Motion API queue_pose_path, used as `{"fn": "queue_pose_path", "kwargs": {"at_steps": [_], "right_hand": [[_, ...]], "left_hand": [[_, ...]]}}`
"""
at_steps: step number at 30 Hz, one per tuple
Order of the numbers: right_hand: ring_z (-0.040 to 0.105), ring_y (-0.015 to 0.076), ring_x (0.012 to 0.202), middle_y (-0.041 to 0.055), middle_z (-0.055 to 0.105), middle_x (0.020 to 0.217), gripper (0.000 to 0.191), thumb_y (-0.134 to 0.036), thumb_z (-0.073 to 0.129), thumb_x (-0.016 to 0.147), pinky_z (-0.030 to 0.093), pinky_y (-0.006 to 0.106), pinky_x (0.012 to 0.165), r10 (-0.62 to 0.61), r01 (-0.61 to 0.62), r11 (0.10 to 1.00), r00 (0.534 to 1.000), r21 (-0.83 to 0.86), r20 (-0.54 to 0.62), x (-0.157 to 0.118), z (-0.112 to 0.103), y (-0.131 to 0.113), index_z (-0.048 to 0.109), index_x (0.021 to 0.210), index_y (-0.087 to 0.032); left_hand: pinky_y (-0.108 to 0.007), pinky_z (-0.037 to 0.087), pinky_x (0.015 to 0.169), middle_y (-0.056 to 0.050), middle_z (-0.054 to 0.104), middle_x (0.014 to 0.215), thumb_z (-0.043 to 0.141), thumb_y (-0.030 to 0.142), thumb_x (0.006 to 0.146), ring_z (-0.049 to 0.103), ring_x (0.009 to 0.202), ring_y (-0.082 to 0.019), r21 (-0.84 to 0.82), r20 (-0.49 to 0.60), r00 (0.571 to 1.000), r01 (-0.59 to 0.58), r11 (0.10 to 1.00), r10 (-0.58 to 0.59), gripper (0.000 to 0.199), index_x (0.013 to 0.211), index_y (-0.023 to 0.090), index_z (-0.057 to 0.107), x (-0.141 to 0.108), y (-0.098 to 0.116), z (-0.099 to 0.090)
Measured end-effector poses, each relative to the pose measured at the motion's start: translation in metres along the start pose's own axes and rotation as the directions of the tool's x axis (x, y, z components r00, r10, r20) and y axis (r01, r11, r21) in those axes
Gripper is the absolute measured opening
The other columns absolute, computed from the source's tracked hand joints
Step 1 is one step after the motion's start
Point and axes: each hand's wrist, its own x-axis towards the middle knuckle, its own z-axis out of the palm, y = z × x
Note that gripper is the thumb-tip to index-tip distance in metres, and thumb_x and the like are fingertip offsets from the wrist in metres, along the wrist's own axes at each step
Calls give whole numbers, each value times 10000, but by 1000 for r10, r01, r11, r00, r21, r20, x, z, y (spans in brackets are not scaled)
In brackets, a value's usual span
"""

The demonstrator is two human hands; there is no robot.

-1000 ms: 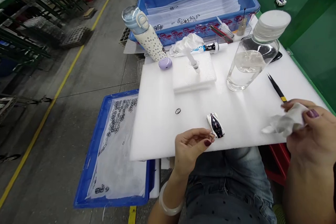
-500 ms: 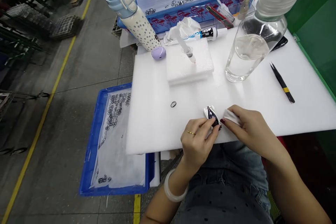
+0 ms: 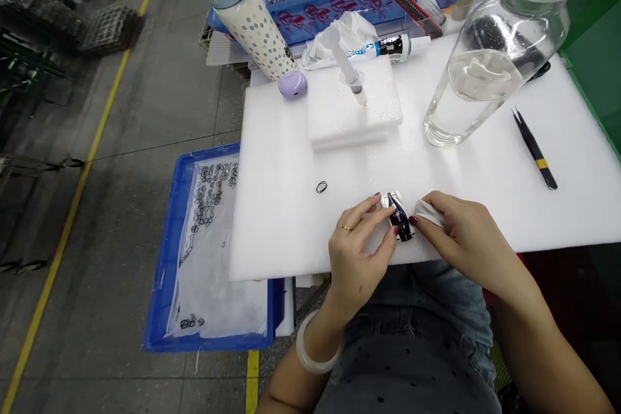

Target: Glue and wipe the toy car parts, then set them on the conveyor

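Glossy black-and-white toy car point(image 3: 401, 222) held by L hand point(image 3: 361, 251), folded white tissue point(image 3: 429, 213) by R hand point(image 3: 463, 233); prob. wiping, steady car needed next.

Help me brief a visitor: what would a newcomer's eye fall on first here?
Probably the big clear bottle, part full of clear liquid, toward the back right of the white board. Then the small black-and-white toy car near the board's front edge, with the left hand touching it and the right hand beside it holding a white wipe.
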Motion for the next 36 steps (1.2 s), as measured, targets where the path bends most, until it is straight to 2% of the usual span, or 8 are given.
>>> {"fn": "queue_pose_path", "kwargs": {"at_steps": [11, 19, 22, 24, 26, 29, 32, 36], "right_hand": [[440, 109, 508, -18, 525, 610, 265, -354, 527, 948, 282, 237, 486, 15, -15, 1000, 1000, -10, -2, 0, 2, -1, 467, 745, -195], [387, 98, 491, -28, 509, 602, 307, -372, 598, 901, 232, 241, 467, 34, -36, 996, 999, -79, -24, 3, 5, -2, 433, 714, -193], [436, 92, 515, -32, 520, 614, 238, -351, 590, 923, 302, 227, 473, -16, 20, 996, 999, 91, -43, -3, 3, 6, 522, 764, -187], [455, 87, 527, -33, 533, 629, 174, -321, 596, 934, 339, 215, 475, 1, 29, 975, 990, 218, -140, -12, 2, 11, 583, 818, -191], [437, 83, 511, -37, 525, 615, 123, -292, 624, 925, 332, 212, 451, 59, 22, 962, 957, 273, -285, -21, 3, 15, 618, 841, -202], [453, 81, 511, -41, 544, 617, 40, -220, 679, 888, 341, 213, 447, 32, 76, 974, 885, 212, -464, -31, 9, 18, 650, 862, -216], [580, 103, 628, 3, 644, 776, 132, -107, 672, 866, 434, 221, 523, -193, 246, 969, 829, 31, -525, -34, 16, 23, 664, 953, -206], [603, 129, 692, 73, 651, 909, 192, -74, 660, 845, 492, 245, 557, -513, 418, 858, 706, -298, -488, -34, 24, 31, 646, 1014, -165]], "left_hand": [[-428, 572, 953, -70, 707, 1149, 711, 127, 811, 668, 1082, -239, 17, 20, 1000, 17, 1000, -17, 241, 1029, 226, 732, 4, 4, -2], [-417, 564, 951, -68, 686, 1169, 691, 120, 826, 643, 1116, -232, 30, 88, 995, 34, 999, -36, 235, 1039, 218, 708, 5, 2, -7], [-466, 499, 1053, -94, 584, 1383, 735, 142, 807, 534, 1292, -279, 55, 249, 968, -55, 997, 39, 456, 1243, 227, 632, 13, -2, -15], [-499, 438, 1113, -103, 487, 1497, 777, 167, 789, 439, 1384, -305, 44, 423, 896, -168, 985, 134, 642, 1379, 238, 532, 20, -5, -18], [-492, 449, 1091, -107, 530, 1442, 823, 236, 769, 484, 1329, -304, 26, 480, 857, -226, 974, 187, 641, 1352, 234, 555, 24, -8, -17], [-424, 528, 930, -86, 637, 1130, 865, 375, 701, 594, 1063, -261, 69, 340, 926, -202, 977, 167, 491, 1123, 199, 685, 24, -10, -12], [-364, 533, 825, -51, 616, 972, 837, 377, 734, 582, 948, -224, 103, 258, 954, -185, 977, 153, 390, 1054, 197, 707, 21, -10, -8], [-349, 518, 832, -45, 613, 989, 818, 328, 770, 576, 956, -210, 63, 270, 952, -169, 984, 146, 354, 1079, 196, 706, 20, -11, -9]]}}
